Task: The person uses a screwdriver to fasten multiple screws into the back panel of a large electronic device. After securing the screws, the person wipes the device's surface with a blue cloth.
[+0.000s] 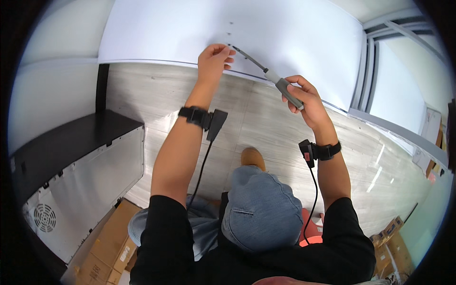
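My right hand (304, 97) is wrapped round the grey handle of a screwdriver (286, 88). Its dark shaft slants up and left over a white tabletop (166, 33), ending beside my left fingertips. My left hand (216, 61) is closed at the table's near edge, thumb and forefinger together by the tip; whatever they pinch is too small to make out. Just beyond those fingers, a few small dark screws or specks (229, 33) lie on the white surface, running away from me. Each wrist carries a black strapped device with a cable.
To the left stands a black and silver computer case (90, 175), with cardboard boxes (107, 237) below it. Grey metal frame rails (368, 71) rise at the right end of the table. More cartons (389, 242) sit at the lower right. Below my arms are my jeans-clad knees.
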The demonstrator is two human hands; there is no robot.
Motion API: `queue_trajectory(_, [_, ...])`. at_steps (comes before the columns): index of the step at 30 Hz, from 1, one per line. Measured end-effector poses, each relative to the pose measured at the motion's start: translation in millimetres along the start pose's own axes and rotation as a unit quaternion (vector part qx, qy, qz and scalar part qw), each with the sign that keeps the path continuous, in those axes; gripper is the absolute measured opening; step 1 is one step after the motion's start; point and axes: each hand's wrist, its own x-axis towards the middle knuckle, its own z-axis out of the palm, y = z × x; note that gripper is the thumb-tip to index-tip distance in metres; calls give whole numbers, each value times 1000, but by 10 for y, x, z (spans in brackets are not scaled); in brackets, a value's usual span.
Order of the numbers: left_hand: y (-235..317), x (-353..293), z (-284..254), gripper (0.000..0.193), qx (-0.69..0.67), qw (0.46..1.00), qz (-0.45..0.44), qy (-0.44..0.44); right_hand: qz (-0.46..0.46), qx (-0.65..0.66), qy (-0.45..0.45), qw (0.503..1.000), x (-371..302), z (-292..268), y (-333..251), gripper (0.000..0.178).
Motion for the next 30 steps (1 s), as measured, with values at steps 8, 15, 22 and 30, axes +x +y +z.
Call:
queue_trajectory(8, [-337, -735, -1293, 11, -397, 913, -93, 14, 37, -136, -127, 982, 260, 904, -41, 27])
queue_trajectory(15, [-558, -1251, -2021, 12, -416, 901, -51, 111, 40, -254, -201, 945, 314, 1744, -89, 27])
queue_trajectory(22, [-758, -1589, -2367, 14, -408, 897, -39, 164, -29, -440, -256, 860, 267, 2381, -258, 27])
queue_trajectory(30, [-1015, -1677, -2631, 13, -518, 839, -77, 151, -54, -614, -298, 729, 228, 3338, -581, 26])
